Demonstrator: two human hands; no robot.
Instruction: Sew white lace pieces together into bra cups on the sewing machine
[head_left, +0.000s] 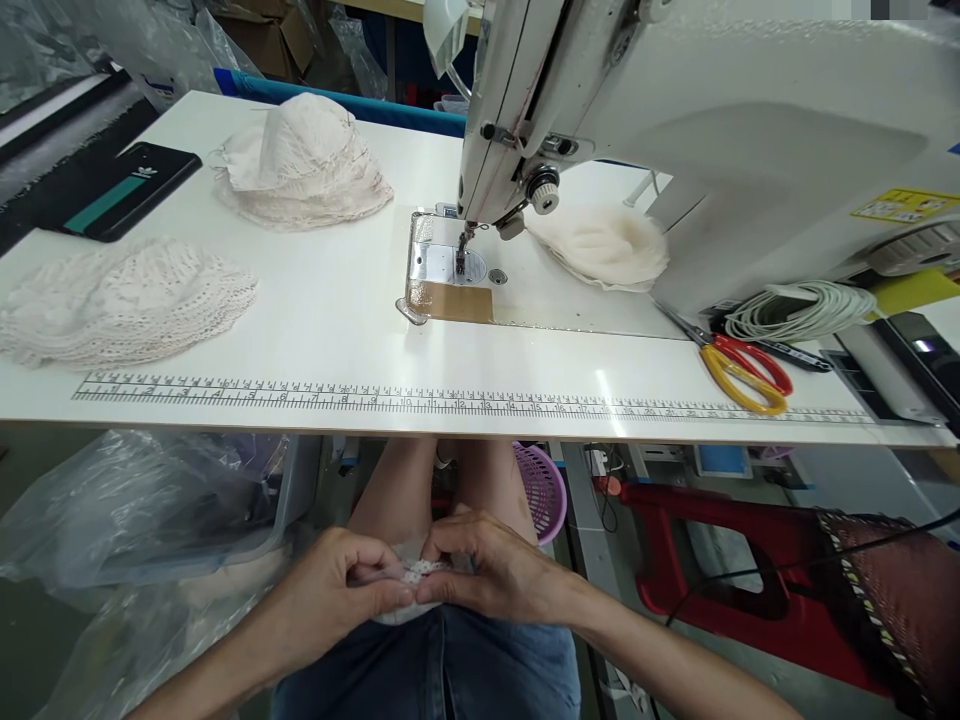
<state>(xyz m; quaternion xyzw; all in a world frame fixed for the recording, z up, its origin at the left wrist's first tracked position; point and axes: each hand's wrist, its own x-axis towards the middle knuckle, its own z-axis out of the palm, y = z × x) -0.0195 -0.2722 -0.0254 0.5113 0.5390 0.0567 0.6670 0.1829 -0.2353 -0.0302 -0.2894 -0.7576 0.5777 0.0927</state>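
Over my lap, below the table edge, both hands pinch a piece of white lace fabric. My left hand grips its left side between thumb and fingers. From the right, my right hand pinches the same piece, its thumb close to the left thumb. Much of the fabric is hidden behind the fingers. On the table ahead, the sewing machine has its needle and presser foot above the metal plate, with no fabric under them.
White lace hats and a flat lace piece lie on the left by a phone. Cream fabric rests under the machine arm. Scissors and coiled cord lie right. A red chair stands lower right.
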